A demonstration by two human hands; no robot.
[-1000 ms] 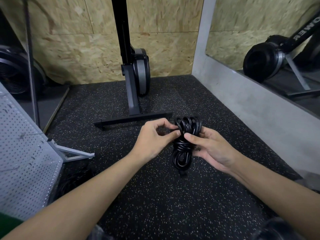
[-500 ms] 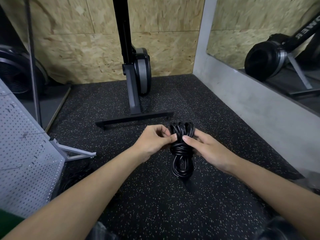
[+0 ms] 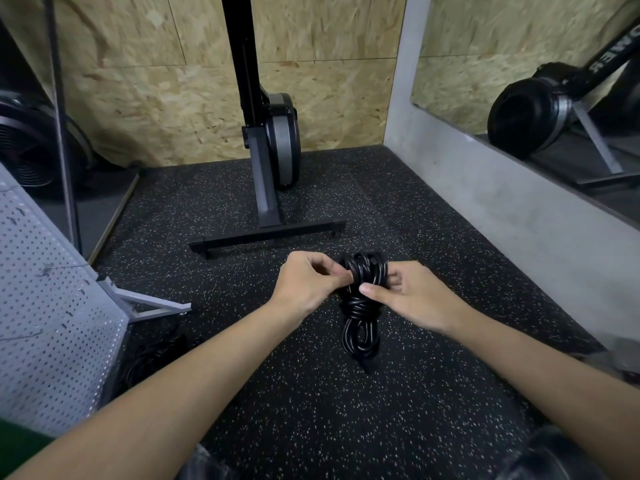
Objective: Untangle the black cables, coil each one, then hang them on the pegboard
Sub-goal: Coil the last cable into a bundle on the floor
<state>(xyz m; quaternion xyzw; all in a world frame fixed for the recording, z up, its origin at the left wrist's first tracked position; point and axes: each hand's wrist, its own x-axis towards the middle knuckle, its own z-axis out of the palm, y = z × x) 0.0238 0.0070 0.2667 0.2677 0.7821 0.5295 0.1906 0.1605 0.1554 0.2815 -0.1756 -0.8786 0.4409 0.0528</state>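
Head: coil (image 3: 360, 306) held; pegboard (image 3: 52, 323) left, maybe cables (image 3: 152, 355) below.

the light was dim and even, leaving only soft shadows on the speckled floor (image 3: 311, 410). faint gloss showed on the black cable (image 3: 360, 303). wide-angle distortion bent the grey post (image 3: 401, 64); the bottom corners were blurred.

Our left hand (image 3: 304, 285) and right hand (image 3: 415, 296) are bare, forearms (image 3: 173, 386) too; dark grey trouser knees (image 3: 540, 459) at the near edge, and a green bit of cloth (image 3: 17, 441) near left.
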